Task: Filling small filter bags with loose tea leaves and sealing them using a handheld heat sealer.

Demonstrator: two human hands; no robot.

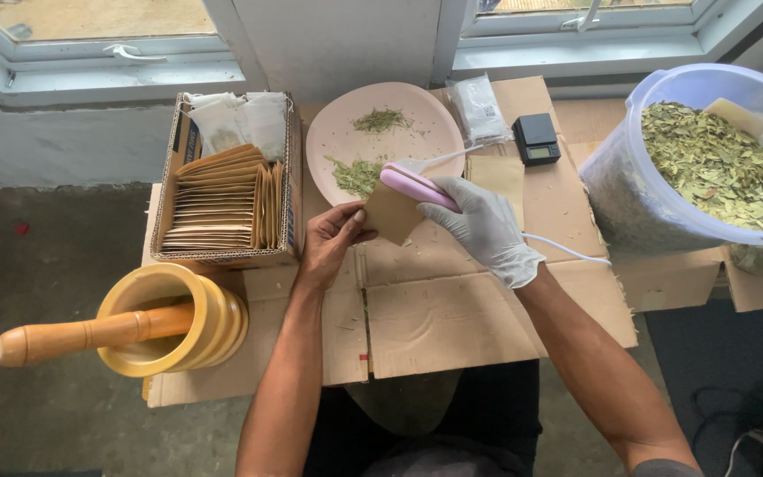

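The gloved right hand covers the rear of the pink sealer, whose clamped edge hides the top of the brown pouch. The plastic tub is cut by the right edge. The scale display is too small to tell.

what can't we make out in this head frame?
- Kraft pouch: its mouth is hidden under the pink sealer.
- Right hand: glove and sealer hide the grip.
- Small black scale: display too small.
- Bucket of dried leaves: right side cut off by the frame edge.
- Mortar: the pestle hides its inside.
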